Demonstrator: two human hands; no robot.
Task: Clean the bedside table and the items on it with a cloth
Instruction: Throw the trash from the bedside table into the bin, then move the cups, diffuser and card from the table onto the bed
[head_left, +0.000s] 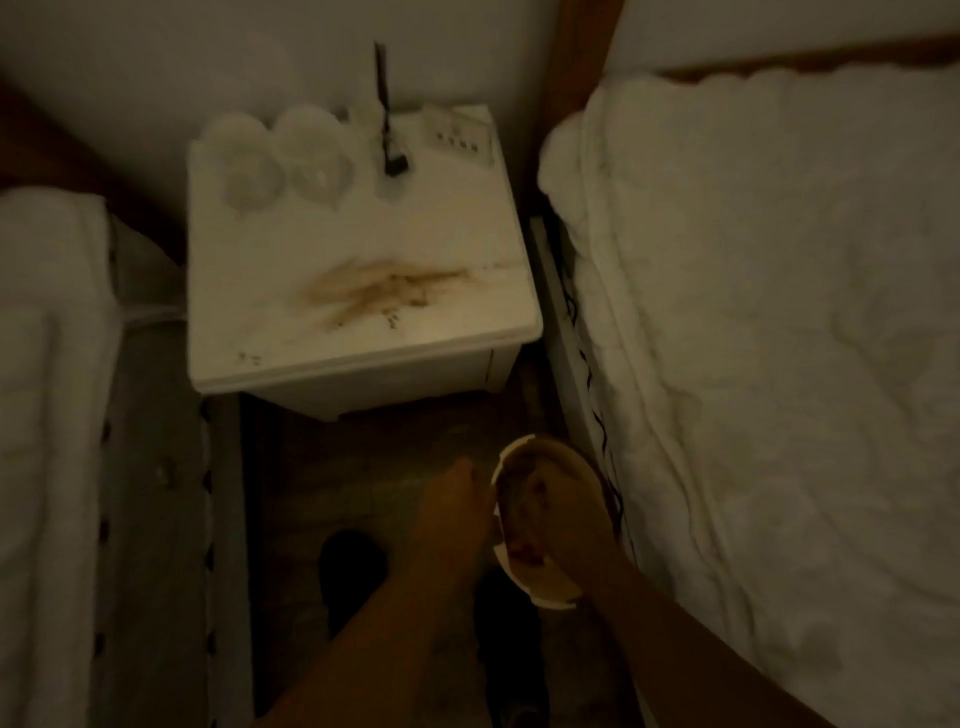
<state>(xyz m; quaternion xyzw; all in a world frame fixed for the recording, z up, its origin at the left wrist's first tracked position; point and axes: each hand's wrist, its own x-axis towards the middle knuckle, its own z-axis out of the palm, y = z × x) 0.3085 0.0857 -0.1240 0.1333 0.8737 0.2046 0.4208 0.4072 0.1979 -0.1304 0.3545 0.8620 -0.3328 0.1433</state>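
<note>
the white square bedside table (441, 338) is not yet wiped: a brown smeared stain (384, 291) crosses its front half, and two clear plastic cups (311, 150) stand at its back edge. below its front edge the left grip (452, 514) is at the rim of a round white bowl (550, 600) and the right grip (561, 525) reaches inside. blur hides whether either is closed or holds a cloth.

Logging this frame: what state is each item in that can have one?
bedside table: top smeared brown, unwiped
clear glasses: two, standing at the back edge
bowl: tilted, held above the floor
left hand: holds the bowl's rim
right hand: fingers inside the bowl, grip unclear
</note>
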